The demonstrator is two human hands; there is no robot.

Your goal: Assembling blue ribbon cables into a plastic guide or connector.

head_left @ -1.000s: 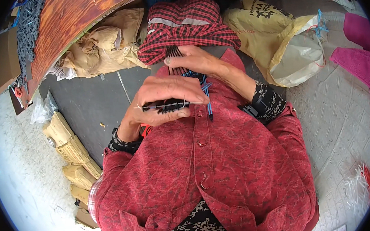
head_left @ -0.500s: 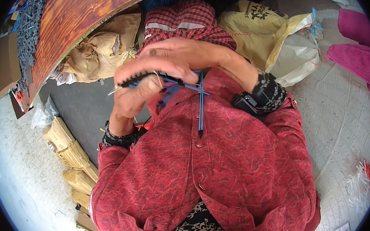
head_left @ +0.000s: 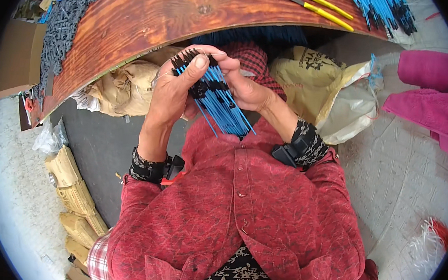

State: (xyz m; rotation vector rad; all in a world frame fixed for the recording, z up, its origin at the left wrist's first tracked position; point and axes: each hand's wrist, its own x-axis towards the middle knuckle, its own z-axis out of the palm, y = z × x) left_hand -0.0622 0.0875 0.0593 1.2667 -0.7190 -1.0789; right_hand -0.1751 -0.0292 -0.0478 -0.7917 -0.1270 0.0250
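Observation:
A bundle of thin blue rods with black ends (head_left: 226,116) is held up in front of my chest, fanned slantwise between my hands. My left hand (head_left: 173,88) is closed around its upper left end, with the thumb pressed over the row of black tips. From the other side my right hand (head_left: 249,92) grips the bundle's upper right edge, its fingers partly hidden behind the rods. A second band of black shows midway along the rods. A thin pale strand runs by the fingertips at the top; where it leads is unclear.
Beyond my hands curves a brown wooden table (head_left: 155,16). On it lie pincers with yellow handles (head_left: 329,11), more blue rods (head_left: 384,10) and a heap of dark grey pieces (head_left: 81,18). Below are a yellowish sack (head_left: 305,83), crumpled brown paper (head_left: 125,87) and magenta cloths (head_left: 429,109).
My right hand has moved from across the top of my left to the bundle's right side. The bundle has turned, showing its rods lengthwise. More of the table has come into view.

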